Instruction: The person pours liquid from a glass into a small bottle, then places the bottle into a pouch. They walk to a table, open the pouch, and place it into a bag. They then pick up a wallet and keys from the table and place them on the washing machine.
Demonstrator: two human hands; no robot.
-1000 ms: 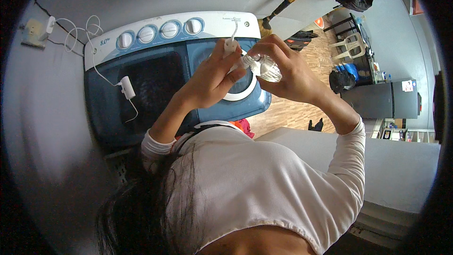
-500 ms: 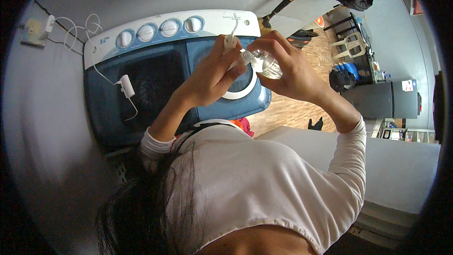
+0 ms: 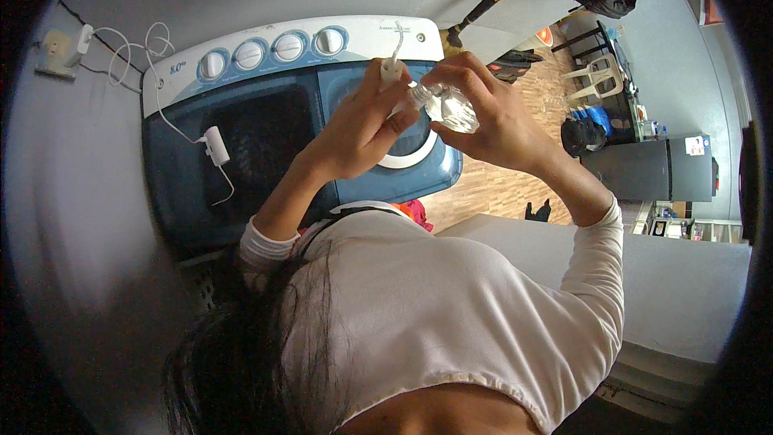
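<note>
Far left: white plug (image 3: pixel 80 43) at wall outlet (image 3: pixel 55 50), cord running to white adapter (image 3: pixel 216 147) on washing machine (image 3: pixel 270 185) lid. Left hand (image 3: pixel 362 130) closed around white corded piece (image 3: pixel 391 71), over machine. Clear bottle-shaped piece (image 3: pixel 455 111) just right, neck leftward, held in right hand (image 3: pixel 501 117). Beyond: beige chair (image 3: pixel 602 78), grey fridge (image 3: pixel 640 171).

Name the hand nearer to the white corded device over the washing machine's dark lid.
Left. The left hand is to the right of the white device, not touching it; the right hand is farther right, past the left hand, holding a clear object.
</note>
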